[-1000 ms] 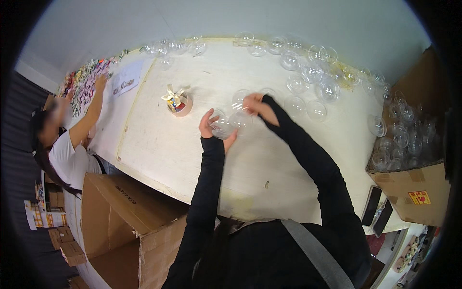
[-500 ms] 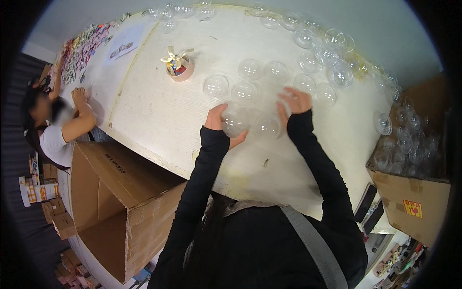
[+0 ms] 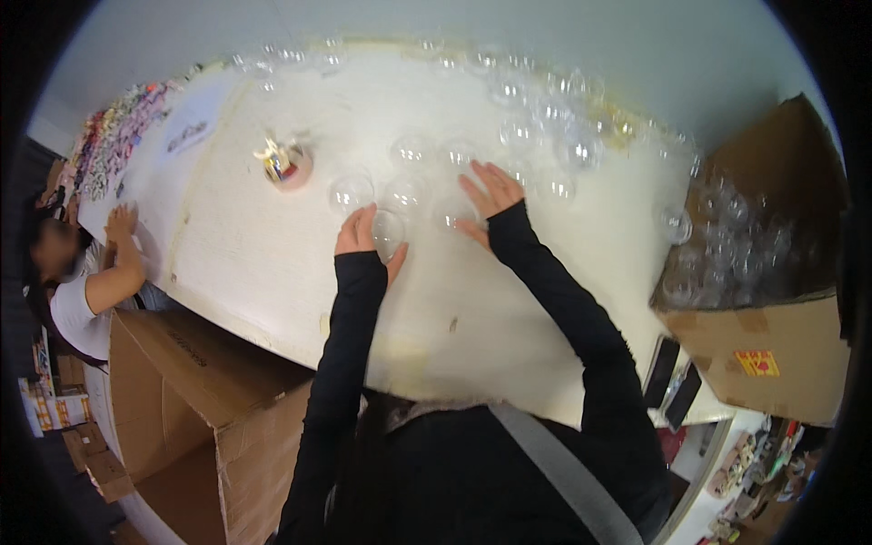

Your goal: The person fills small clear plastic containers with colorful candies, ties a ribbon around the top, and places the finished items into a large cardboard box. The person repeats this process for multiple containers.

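My left hand (image 3: 361, 238) curves its fingers and thumb around a clear plastic dome (image 3: 389, 236) on the white table. Fingers spread, my right hand (image 3: 495, 195) is beside another clear dome (image 3: 450, 215); blur hides whether they touch. Just beyond my hands stand several more domes, among them one at the left (image 3: 351, 190), one in the middle (image 3: 404, 193) and one farther back (image 3: 413, 150). A small round pink box (image 3: 292, 173) with a cream bow and colourful contents sits to their left.
More clear domes (image 3: 554, 118) crowd the table's far edge. At right, a cardboard box (image 3: 727, 341) holds many domes; an empty-looking carton (image 3: 182, 363) stands at left. A co-worker (image 3: 86, 291) leans at the table's left end near small colourful packets (image 3: 118, 136) and a paper sheet (image 3: 191, 127).
The whole view has shifted, so the table's contents appear farther left. My right hand has come closer to the dome beside it. My left hand stays around its dome.
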Tool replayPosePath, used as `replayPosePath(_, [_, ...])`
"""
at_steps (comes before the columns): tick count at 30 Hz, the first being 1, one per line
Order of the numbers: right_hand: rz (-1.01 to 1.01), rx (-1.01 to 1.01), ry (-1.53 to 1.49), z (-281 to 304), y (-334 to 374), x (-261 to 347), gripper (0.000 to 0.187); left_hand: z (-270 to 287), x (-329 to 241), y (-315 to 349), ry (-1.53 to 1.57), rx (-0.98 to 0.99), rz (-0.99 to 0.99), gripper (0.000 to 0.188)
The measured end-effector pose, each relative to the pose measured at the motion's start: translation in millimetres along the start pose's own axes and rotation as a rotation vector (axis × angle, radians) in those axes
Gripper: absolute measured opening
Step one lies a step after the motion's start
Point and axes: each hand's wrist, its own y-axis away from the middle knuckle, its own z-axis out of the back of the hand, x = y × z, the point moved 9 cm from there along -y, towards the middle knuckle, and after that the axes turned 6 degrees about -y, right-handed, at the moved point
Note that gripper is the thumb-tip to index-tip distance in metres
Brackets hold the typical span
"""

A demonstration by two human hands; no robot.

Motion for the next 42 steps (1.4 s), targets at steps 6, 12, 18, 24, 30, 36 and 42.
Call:
replayPosePath(6, [-0.029, -0.010, 0.466, 42, -21, -124, 0.029, -3, -7, -36, -0.184, -0.147, -0.069, 0.074])
replayPosePath(12, [0.008, 0.082, 0.299, 31, -26, -179, 0.015, -10, -27, -12, -0.103, -0.146, -0.142, 0.068])
replayPosePath(18, [-0.129, 0.118, 0.164, 20, -51, -161, 0.028, -47, -93, 7, -0.111, 0.071, -0.463, 0.060])
replayPosePath(24, [-0.637, 0.192, -1.233, 28, 0, -64, 0.057, -77, -77, -14, -0.223, 0.148, -0.335, 0.041])
replayPosePath(30, [-0.462, 0.041, -0.382, 13, 58, -46, 0.031, -50, -72, -34, 0.055, -0.043, -0.319, 0.049])
replayPosePath(36, [-0.393, -0.269, 0.525, 108, 16, -66, 0.054, -88, -81, -5, -0.307, 0.167, -0.430, 0.038])
replayPosePath(42, [-0.729, -0.332, 0.078, 141, 60, -195, 0.076, -69, -80, -33, -0.206, -0.026, -0.268, 0.048])
